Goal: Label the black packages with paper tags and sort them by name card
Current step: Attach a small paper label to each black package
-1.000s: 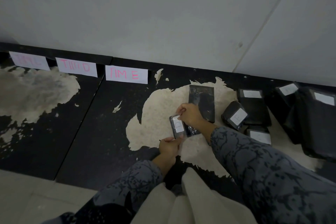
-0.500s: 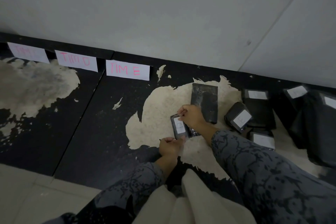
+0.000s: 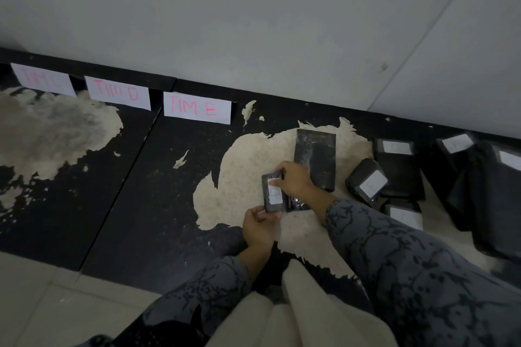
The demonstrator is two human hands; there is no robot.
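Observation:
A small black package with a white paper tag sits on the worn black mat. My left hand grips its near end. My right hand presses fingertips on the tag's top edge. Behind it lies an untagged black package. To the right are tagged packages: one marked E, one behind it, one in front. Three white name cards stand against the wall: TIM E, TIM D and a faint one.
Larger black packages with white tags pile up at the far right. A grey wall rises behind the mat. Pale floor tile lies at the lower left. My cream-clothed knees fill the bottom centre.
Both hands stay on the small tagged package; only the fingers shift slightly on the tag. The view drifts a little to the left.

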